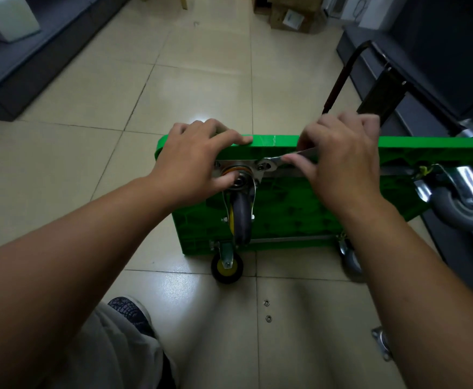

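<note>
A green cart stands tipped on its side on the tiled floor, its ribbed underside facing the person, filling the view from the centre out to 3 o'clock. The left hand grips the cart's upper edge, fingers curled over the top and thumb pressing on the swivel of a caster bolted near the cart's 10 o'clock corner. The caster's metal plate sits just under that hand, with the grey wheel hanging towards 6 o'clock.

The right hand is clamped on a flat wrench, fingers pinching the handle. The wrench head sits on a bolt at the plate's 3 o'clock corner, and its handle runs off towards 2 o'clock under the fingers.

A second grey caster sticks out at the cart's 3 o'clock end. A small black and yellow wheel rests on the floor at 6 o'clock of the cart. Two small metal rings lie on the tiles nearer the person, and a loose metal plate lies at 5 o'clock. The cart's black handle rises at 1 o'clock.
</note>
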Tool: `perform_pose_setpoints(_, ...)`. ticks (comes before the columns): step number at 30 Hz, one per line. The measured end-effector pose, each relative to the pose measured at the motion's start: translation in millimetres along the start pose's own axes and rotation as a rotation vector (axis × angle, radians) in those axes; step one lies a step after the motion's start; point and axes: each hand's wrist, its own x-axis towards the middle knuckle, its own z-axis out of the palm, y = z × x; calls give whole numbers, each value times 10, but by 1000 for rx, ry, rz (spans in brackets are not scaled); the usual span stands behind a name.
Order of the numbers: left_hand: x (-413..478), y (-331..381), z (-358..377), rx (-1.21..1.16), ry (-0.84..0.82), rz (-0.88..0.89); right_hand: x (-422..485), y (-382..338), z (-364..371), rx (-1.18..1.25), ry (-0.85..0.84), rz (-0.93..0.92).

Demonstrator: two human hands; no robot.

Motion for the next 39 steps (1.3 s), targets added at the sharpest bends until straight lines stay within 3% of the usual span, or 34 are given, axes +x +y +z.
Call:
perform_pose_setpoints(2,3,0,-4,-2,-5,-2,-142,98,44,149,-28,143)
perform_pose_setpoints(3,4,3,-2,-5,-5,-6,-234,105,84,335,-12,272)
perform_pose_setpoints(6,15,15,-2,-12,8,-21,-522,-136,310,1150,118,912)
perform_pose_setpoints(7,22,18,-6,-14,11,-26,-613,-249,425,1324,140,1104)
perform_pose_setpoints(9,31,23,-2,-15,11,-32,-771,-431,660,1470,173,1314)
perform_pose_setpoints(12,26,22,10,-11,16,-19,-867,-641,829,1512,160,1361)
perform_pose_setpoints(18,22,7,11,-9,22,-15,-878,-762,1062,1496,86,1282)
perform_pose_setpoints(23,21,1,30,-7,29,-10,-825,-782,1198,1489,160,1245)
perform_pose_setpoints(27,22,-5,30,-11,26,-8,-737,-736,1209,1320,234,1114)
perform_pose_setpoints(31,35,-2,29,-22,24,-13,-670,-451,1056,1091,220,874)
perform_pose_setpoints(35,37,0,31,-32,27,-15,-397,-45,572,407,102,355)
perform_pose_setpoints(39,31,8,22,-16,22,-4,14,-31,173,69,10,62)
